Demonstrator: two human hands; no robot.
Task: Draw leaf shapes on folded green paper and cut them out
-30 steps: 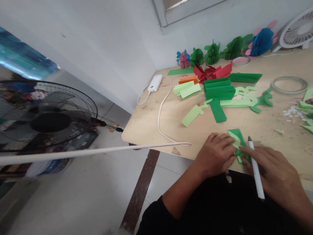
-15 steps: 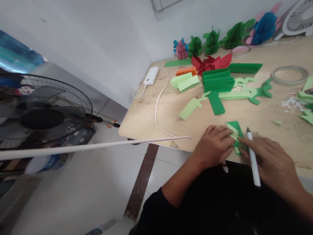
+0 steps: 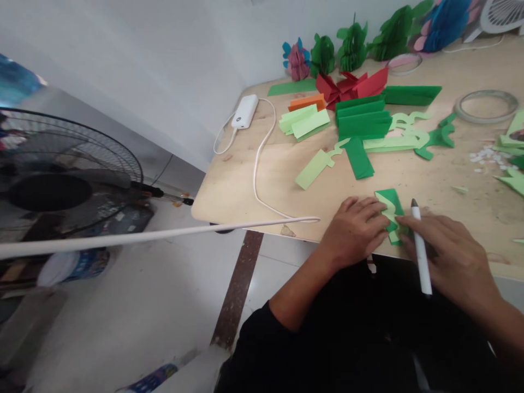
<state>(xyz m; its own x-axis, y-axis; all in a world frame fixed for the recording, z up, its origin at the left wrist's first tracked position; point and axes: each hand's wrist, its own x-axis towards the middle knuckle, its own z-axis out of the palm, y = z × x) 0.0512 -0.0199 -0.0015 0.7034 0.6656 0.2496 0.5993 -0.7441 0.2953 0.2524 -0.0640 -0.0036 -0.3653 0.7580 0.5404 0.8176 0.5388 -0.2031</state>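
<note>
Near the edge of the pale plywood table (image 3: 245, 180), the left hand (image 3: 354, 234) lies flat, pressing down a folded green paper cutout (image 3: 391, 215). The right hand (image 3: 450, 259) clamps a white marker pen (image 3: 420, 254), its fingertips (image 3: 403, 221) resting on the paper.

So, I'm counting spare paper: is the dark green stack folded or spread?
Folded: the dark green paper lies in stacked pleats, its layers showing as parallel bands.

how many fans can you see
2: a black standing fan on the floor left of the table, and a white desk fan at the table's far end, partly cut off by the frame.
</note>
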